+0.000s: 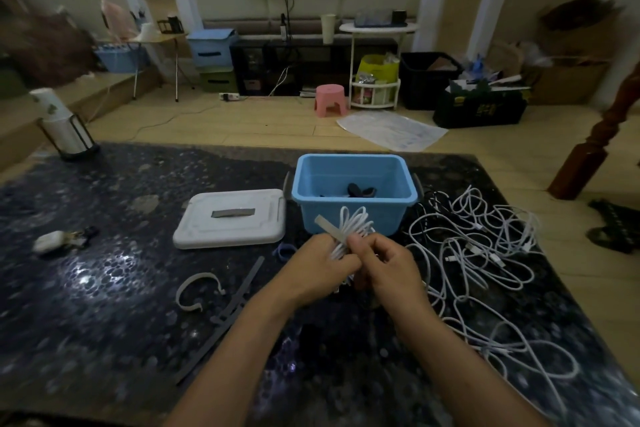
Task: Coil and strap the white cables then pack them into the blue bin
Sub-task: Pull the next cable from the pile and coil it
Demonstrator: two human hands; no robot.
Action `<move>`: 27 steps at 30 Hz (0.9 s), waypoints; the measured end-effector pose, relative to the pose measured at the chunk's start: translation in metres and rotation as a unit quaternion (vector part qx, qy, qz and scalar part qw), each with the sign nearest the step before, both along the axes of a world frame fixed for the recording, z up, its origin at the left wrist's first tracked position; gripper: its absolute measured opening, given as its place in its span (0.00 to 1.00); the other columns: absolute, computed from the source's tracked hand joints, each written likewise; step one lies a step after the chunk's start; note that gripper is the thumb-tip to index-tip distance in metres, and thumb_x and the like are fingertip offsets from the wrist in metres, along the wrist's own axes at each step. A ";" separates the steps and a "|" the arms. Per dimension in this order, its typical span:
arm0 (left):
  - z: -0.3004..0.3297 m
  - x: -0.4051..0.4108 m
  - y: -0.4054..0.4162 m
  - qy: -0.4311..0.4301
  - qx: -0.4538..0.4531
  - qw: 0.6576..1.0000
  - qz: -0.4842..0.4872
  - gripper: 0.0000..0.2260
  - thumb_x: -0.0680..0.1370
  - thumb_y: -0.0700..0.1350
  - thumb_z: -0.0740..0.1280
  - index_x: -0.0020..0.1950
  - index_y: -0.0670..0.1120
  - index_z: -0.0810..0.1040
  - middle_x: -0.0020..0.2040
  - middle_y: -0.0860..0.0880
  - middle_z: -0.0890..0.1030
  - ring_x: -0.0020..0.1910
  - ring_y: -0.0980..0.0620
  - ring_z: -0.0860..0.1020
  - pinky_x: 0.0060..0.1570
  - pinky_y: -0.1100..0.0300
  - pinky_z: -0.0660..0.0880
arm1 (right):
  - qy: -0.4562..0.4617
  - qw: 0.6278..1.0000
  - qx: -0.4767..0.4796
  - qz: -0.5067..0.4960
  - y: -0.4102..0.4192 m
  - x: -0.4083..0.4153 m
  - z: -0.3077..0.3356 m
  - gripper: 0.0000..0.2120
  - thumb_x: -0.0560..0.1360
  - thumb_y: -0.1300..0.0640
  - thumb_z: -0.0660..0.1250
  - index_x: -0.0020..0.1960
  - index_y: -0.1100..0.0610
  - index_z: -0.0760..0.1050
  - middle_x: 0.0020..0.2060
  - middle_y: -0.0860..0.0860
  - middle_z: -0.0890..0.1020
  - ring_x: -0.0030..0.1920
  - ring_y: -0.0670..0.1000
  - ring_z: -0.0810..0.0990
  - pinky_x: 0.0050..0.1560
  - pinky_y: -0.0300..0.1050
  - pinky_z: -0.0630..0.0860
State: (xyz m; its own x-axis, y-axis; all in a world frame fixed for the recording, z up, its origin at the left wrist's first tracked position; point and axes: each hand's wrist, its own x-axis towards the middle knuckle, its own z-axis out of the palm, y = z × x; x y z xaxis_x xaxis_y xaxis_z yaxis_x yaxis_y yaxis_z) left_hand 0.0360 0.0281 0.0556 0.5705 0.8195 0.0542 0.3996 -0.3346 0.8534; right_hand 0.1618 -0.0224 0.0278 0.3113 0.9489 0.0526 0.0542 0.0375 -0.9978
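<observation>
1. Right now both hands meet at centre, just in front of the blue bin [355, 204], w/ a coiled white cable [353, 227] between them.
2. Left hand [320, 265]: fingers curled round the lower part of the coil, holding it.
3. Right hand [388, 265]: thumb & fingers pinch a flat grey strap [329, 227] against the coil; the strap's free end sticks up to the left.
4. Coil looks like thin, smooth round cord in several long narrow loops, fanning out above the hands.
5. Bin: light-blue plastic, rectangular w/ rounded corners, dark side handles, open top; some dark items lie inside, can't tell what.
6. Loose white cables [474, 246] sprawl in a tangle on the tabletop [104, 305] right of the bin & hands, small connectors showing.
7. White lid [230, 218], flat plastic w/ rounded corners & grey recessed handle, lies just left of the bin.
8. Spare straps [221, 312], long thin grey strips, lie on the tabletop left of the left forearm; a curled pale strap [197, 291] sits beside them.
9. Tabletop is dark & glossy w/ a pebbled, speckled pattern.
</observation>
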 end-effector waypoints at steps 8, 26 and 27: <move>0.001 0.000 -0.004 -0.173 -0.190 0.962 0.089 0.21 0.85 0.53 0.50 0.40 0.43 0.72 0.27 0.48 0.65 0.22 0.54 0.60 0.22 0.65 0.56 | -0.019 0.999 0.029 0.016 0.004 -0.003 -0.002 0.10 0.77 0.53 0.71 0.40 0.56 0.83 0.35 0.54 0.85 0.35 0.51 0.80 0.41 0.46 0.77; -0.003 -0.015 0.001 -0.164 -0.116 0.979 0.014 0.09 0.85 0.44 0.57 0.46 0.42 0.67 0.26 0.56 0.72 0.22 0.60 0.63 0.22 0.70 0.60 | 0.048 0.967 -0.112 0.223 -0.001 0.045 0.014 0.15 0.75 0.65 0.70 0.60 0.56 0.81 0.55 0.53 0.86 0.57 0.48 0.84 0.53 0.38 0.78; -0.005 -0.016 0.002 -0.158 -0.108 0.982 0.007 0.10 0.85 0.44 0.57 0.44 0.43 0.67 0.25 0.56 0.72 0.23 0.60 0.63 0.22 0.69 0.61 | 0.073 0.958 -0.120 0.249 -0.002 0.049 0.015 0.17 0.74 0.62 0.69 0.62 0.55 0.80 0.57 0.52 0.85 0.60 0.49 0.82 0.57 0.41 0.78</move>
State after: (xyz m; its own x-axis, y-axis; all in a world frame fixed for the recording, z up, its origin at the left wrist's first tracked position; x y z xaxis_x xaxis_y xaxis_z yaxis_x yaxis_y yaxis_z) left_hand 0.0199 0.0305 0.0506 0.5420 0.8389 0.0503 0.1077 -0.1286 0.9858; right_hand 0.2112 -0.0246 0.0430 -0.1962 0.9611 -0.1944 -0.0516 -0.2081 -0.9767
